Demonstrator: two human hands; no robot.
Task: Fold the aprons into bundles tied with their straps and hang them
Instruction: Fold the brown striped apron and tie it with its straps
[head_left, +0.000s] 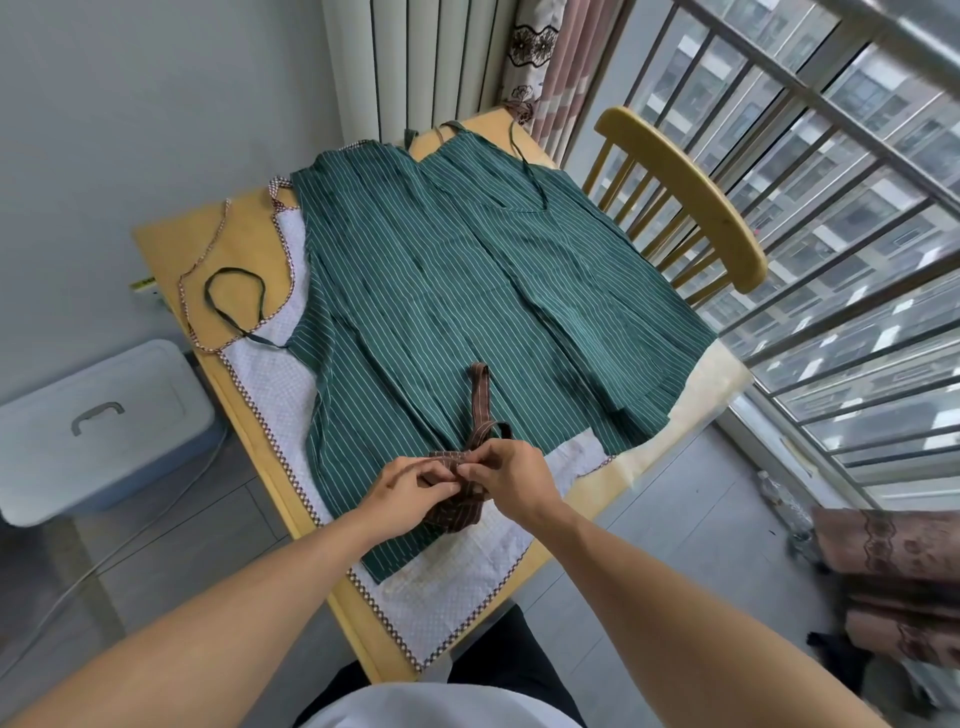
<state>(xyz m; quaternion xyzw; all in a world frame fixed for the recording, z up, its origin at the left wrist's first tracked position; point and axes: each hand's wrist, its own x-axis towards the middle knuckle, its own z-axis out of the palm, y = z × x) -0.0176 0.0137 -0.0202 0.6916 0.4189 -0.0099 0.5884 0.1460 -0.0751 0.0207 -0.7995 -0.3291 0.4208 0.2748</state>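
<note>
A small brown striped apron bundle (457, 512) lies near the table's front edge, on top of a green striped apron (467, 280) spread flat. My left hand (410, 486) and my right hand (511, 473) meet over the bundle, both pinching its brown strap where it wraps the bundle. A loop of that strap (480, 400) points away from me over the green cloth. Under the green apron lies a white dotted apron (452, 577) with checkered trim. Its thin strap (200, 270) and a dark green strap (234, 296) curl on the table's left side.
The wooden table (171, 244) stands against a grey wall. A wooden chair (691, 202) is at its right, next to a railing and window. On the floor to the left is a white lidded box (98, 426). Folded brown curtains (893, 566) lie at the right.
</note>
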